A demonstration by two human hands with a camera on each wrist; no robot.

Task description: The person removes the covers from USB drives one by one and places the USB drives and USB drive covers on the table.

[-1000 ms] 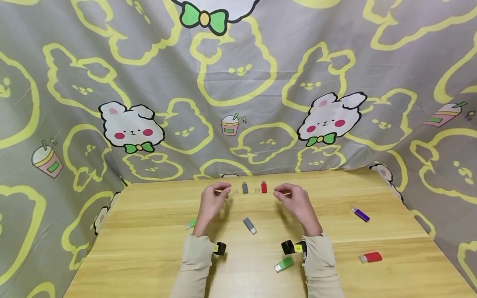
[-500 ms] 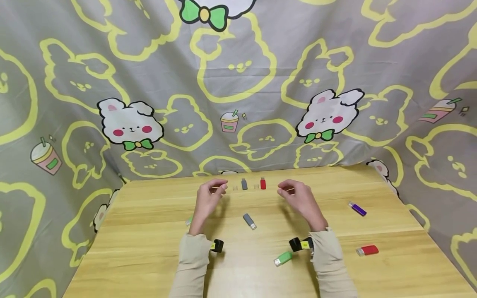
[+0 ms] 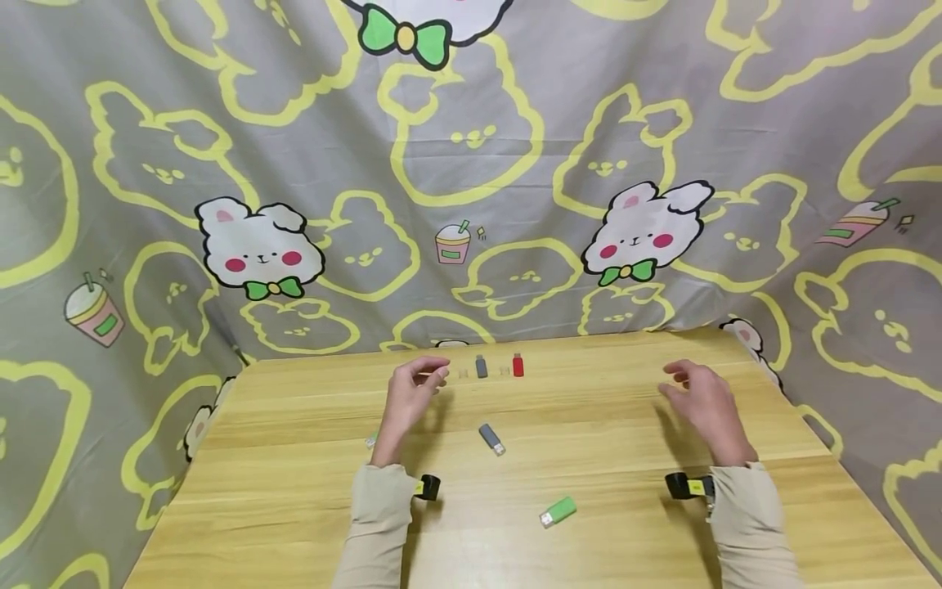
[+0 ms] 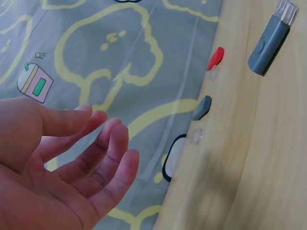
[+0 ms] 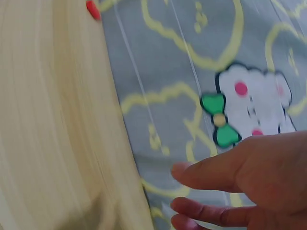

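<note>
Fingers of the left hand (image 3: 409, 401): loosely bent, slightly spread, above the pale wooden table (image 3: 603, 458).
Far row: just right of those fingertips, a clear plastic piece (image 3: 463, 374), grey plastic USB stick (image 3: 482, 367), second clear piece (image 3: 504, 370), red plastic USB stick (image 3: 518, 366).
Between the hands, nearer: slanted grey stick (image 3: 491, 439), then green plastic USB stick (image 3: 558, 512).
Fingers of the right hand (image 3: 702, 402): loosely bent, thumb apart, well right of the red stick.

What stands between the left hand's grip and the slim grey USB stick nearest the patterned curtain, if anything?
A small clear plastic-looking piece lies on the wood-grain table between the grip of the left hand and that slim grey USB stick. It looks low, so probably hinders little.
</note>
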